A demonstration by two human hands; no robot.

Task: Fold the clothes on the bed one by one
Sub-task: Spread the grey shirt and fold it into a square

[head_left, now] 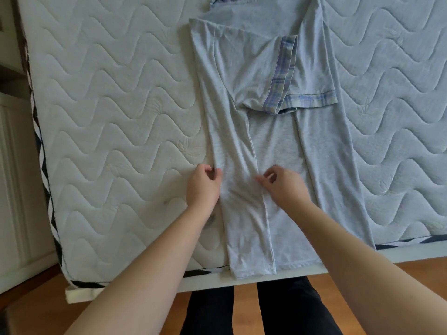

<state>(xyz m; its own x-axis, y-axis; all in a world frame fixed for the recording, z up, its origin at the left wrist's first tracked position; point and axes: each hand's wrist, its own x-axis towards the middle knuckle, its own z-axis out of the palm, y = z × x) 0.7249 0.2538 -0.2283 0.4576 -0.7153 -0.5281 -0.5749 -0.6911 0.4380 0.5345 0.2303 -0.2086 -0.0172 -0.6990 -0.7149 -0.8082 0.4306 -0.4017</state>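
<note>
1. One pale grey cotton T-shirt with plaid-trimmed sleeves (273,146) lies flat on the white quilted mattress of the bed (116,112), both sides folded inward.
2. Left hand (203,186): fingers curled, pinching the outer edge of the left folded panel.
3. Right hand (283,187): fingers curled, pinching that panel's inner edge.
4. A wooden floor (411,267) lies below the bed; dark trouser legs (261,310) stand at the bed's near edge.

No readable text, label, brand or number anywhere I look: none on shirt (278,146), none on mattress (116,97).
</note>
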